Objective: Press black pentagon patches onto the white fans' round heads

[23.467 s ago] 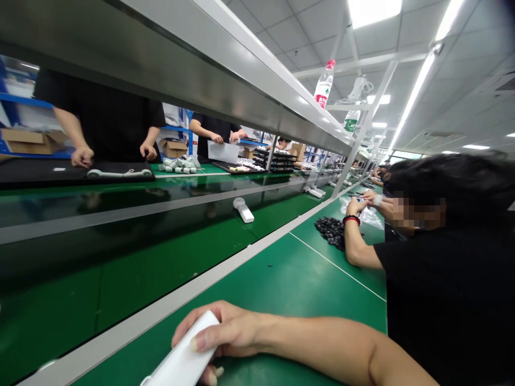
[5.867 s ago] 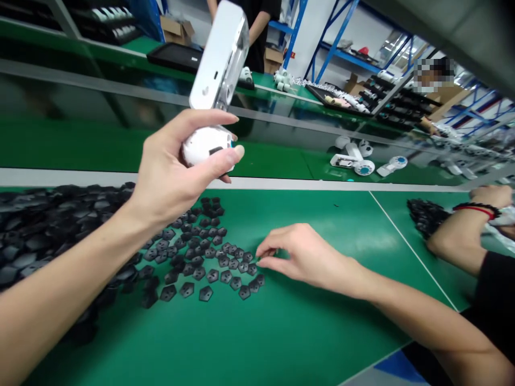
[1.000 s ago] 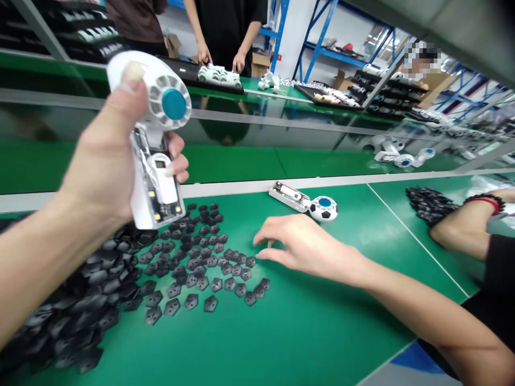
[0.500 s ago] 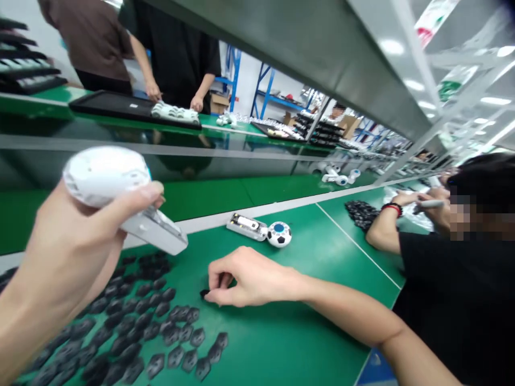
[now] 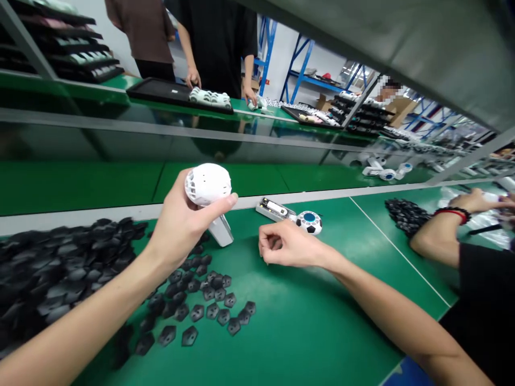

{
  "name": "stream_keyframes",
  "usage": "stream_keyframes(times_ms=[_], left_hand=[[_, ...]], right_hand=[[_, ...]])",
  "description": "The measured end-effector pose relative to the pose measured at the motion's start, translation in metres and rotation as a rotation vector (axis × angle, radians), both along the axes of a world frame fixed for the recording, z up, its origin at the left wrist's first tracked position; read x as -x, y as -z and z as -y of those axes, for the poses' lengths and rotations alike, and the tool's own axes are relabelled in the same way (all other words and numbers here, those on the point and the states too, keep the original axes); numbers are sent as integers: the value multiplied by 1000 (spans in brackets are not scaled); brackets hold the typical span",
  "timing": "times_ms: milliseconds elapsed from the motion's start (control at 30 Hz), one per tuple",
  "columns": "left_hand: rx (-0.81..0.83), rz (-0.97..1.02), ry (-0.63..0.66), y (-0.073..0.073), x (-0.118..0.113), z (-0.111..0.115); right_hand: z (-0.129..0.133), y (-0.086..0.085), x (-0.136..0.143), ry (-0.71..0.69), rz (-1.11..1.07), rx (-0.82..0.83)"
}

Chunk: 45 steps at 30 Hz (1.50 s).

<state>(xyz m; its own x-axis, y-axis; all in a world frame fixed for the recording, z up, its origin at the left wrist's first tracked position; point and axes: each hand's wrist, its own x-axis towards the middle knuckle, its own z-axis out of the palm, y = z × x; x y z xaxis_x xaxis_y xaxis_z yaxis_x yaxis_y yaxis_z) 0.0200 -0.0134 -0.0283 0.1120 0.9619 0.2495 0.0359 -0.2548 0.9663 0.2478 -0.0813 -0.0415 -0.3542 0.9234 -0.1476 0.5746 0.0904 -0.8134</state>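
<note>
My left hand (image 5: 187, 217) grips a white handheld fan (image 5: 209, 184) by its round, slotted head; the pale handle (image 5: 221, 231) points down toward the bench. Curled in a pinch, my right hand (image 5: 287, 244) hovers over the green surface, and whatever its fingertips may hold is hidden. Just behind it lies a second fan (image 5: 309, 221) with a black-and-white football pattern, a blue centre and an opened handle. Loose black pentagonal pieces (image 5: 189, 336) are scattered below my left hand. A large heap of similar pieces (image 5: 60, 268) spreads out to the left.
Beyond a pale ledge runs a green conveyor (image 5: 100, 185) carrying white fans (image 5: 387, 172) at right. A co-worker's arm (image 5: 438, 236) reaches in beside another black pile (image 5: 406, 214). Across the line, a person handles pale parts on a black tray (image 5: 156, 92).
My left hand has carried the fan rightward, closer to my right hand. My right hand has shifted right, away from the loose pieces; the black piece at its fingertips no longer shows. The view has shifted too.
</note>
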Motion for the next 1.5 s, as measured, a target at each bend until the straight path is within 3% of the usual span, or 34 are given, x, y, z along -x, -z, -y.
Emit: stream_keyframes(times_ms=[133,333,500,667,800,1000,1167,1333,1500], left_hand=[[28,55,12,3,2,-2],[-3,70,2,5,2,-4],[-10,48,-1,4,2,0],[21,-39,3,-6,5,5],[-74,-125,-25,-13,9,4],[-137,-138,-22,-18,13,2],[-100,-201,-98,-14,17,-1],[-124,-237,-152,-5,22,-6],[-142,-178,-105,-12,20,4]], right_hand=[[4,-3,6,-59,68,-29],[5,6,32,-268,224,-253],[3,12,49,-332,303,-300],[4,8,47,-235,177,-125],[0,-1,39,-144,-75,6],[-16,-16,29,79,-489,65],[-16,-25,28,59,-617,171],[-17,-44,39,62,-689,12],[-23,-59,52,140,-712,-192]])
